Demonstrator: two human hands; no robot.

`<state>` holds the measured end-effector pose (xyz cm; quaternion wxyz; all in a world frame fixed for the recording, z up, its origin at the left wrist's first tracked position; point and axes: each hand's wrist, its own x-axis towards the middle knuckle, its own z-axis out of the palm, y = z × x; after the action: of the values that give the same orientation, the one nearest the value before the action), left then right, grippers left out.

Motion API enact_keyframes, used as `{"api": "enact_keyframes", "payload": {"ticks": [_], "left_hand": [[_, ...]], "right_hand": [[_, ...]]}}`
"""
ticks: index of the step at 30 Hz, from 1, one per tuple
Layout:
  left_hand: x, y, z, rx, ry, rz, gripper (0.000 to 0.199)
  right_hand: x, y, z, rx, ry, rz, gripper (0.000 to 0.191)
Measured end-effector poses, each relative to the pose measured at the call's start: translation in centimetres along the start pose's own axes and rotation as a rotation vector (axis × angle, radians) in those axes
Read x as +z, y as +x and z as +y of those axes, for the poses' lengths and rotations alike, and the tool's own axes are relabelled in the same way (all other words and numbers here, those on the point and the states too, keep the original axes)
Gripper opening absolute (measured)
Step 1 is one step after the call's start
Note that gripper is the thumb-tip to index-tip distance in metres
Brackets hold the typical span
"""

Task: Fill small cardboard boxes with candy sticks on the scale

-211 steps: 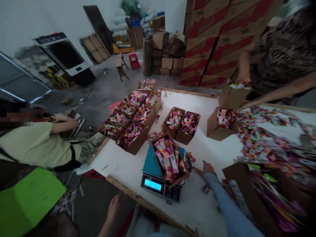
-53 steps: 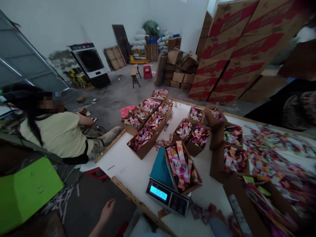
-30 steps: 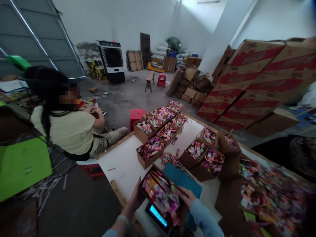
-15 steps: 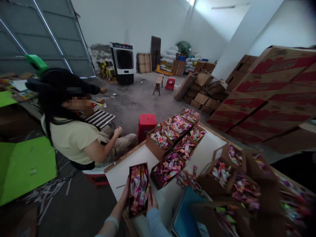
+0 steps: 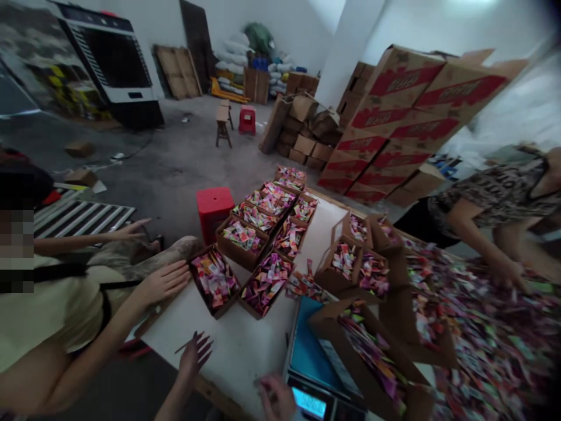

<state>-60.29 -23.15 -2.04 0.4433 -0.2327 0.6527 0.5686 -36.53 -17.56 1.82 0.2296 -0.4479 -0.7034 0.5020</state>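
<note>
My left hand [image 5: 195, 354] is over the near edge of the white tabletop [image 5: 236, 351], fingers spread and holding nothing. My right hand [image 5: 277, 397], somewhat blurred, is beside the lit display of a digital scale [image 5: 304, 342]; its fingers are loosely bent with nothing visible in them. A tilted open carton [image 5: 324, 313] with small candy-like packets lies over the scale's blue plate. Ahead of my left hand stands a filled carton [image 5: 214, 278] of pink and purple packets. A co-worker's hand [image 5: 164, 283] touches its left side.
Several filled cartons [image 5: 243, 237] stand in rows beyond. Loose packets [image 5: 486, 327] cover the table's right side, where another person's hands [image 5: 508, 272] reach in. A red stool [image 5: 214, 210] stands behind the table, and stacked printed boxes [image 5: 394, 128] rise at the back right.
Both my hands have let go of the filled carton, which now stands beside the other cartons. The co-worker's hand has reached to it. The view has turned right.
</note>
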Motion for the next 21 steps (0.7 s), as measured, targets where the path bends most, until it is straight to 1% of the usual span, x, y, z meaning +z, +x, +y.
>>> {"api": "enact_keyframes", "payload": {"ticks": [1, 2, 3, 4, 5, 6, 7, 8, 9, 10, 11, 12, 14, 16, 18, 21], "left_hand": [[0.0, -0.2, -1.6, -0.02, 0.016, 0.033, 0.029], [0.1, -0.5, -3.1, -0.027, 0.03, 0.055, 0.024], [0.4, -1.0, -4.5, -0.023, 0.042, 0.068, 0.019], [0.8, -1.5, -5.8, -0.016, 0.054, 0.076, 0.016], [1.3, -2.1, -6.9, -0.01, 0.068, 0.083, 0.014], [2.0, -2.6, -7.7, -0.009, 0.084, 0.087, 0.012], [2.8, -3.2, -8.4, -0.007, 0.096, 0.082, 0.012], [3.7, -3.7, -8.9, -0.006, 0.105, 0.072, 0.011], [4.6, -4.2, -9.2, 0.0, 0.11, 0.059, 0.011], [5.6, -4.7, -9.4, 0.01, 0.114, 0.039, 0.01], [6.5, -5.1, -9.6, 0.028, 0.117, 0.018, 0.01], [7.4, -5.6, -9.6, 0.048, 0.118, -0.002, 0.011], [8.8, -6.7, -9.8, 0.082, 0.122, -0.025, 0.012], [9.6, -7.9, -10.1, 0.114, 0.116, -0.042, 0.013], [9.8, -9.2, -10.7, 0.14, 0.108, -0.052, 0.013], [8.8, -10.7, -12.0, 0.143, 0.112, -0.021, 0.014]], "right_hand": [[-4.5, -1.0, 0.0, -0.135, -0.157, 0.124, 0.021], [-9.3, -1.5, -0.2, -0.27, -0.287, 0.21, 0.02], [-14.2, -1.6, -0.5, -0.365, -0.421, 0.288, 0.02], [-18.9, -1.5, -0.8, -0.403, -0.548, 0.383, 0.02], [-23.1, -1.3, -1.0, -0.388, -0.621, 0.526, 0.018], [-26.7, -1.2, -0.9, -0.306, -0.667, 0.646, 0.023], [-29.6, -1.1, -0.6, -0.18, -0.662, 0.81, 0.032], [-31.8, -1.2, -0.1, -0.038, -0.641, 0.929, 0.04], [-33.4, -1.5, 0.6, 0.094, -0.606, 1.01, 0.047], [-34.5, -1.9, 1.5, 0.188, -0.561, 1.051, 0.052], [-35.1, -2.3, 2.6, 0.241, -0.515, 1.053, 0.055], [-35.5, -2.7, 3.9, 0.261, -0.469, 1.028, 0.056], [-35.7, -3.3, 7.0, 0.274, -0.378, 0.954, 0.057], [-35.3, -3.9, 10.8, 0.315, -0.345, 0.873, 0.06], [-34.6, -4.5, 14.8, 0.358, -0.428, 0.746, 0.064], [-33.9, -5.7, 20.0, 0.454, -0.665, 0.5, 0.066]]}}
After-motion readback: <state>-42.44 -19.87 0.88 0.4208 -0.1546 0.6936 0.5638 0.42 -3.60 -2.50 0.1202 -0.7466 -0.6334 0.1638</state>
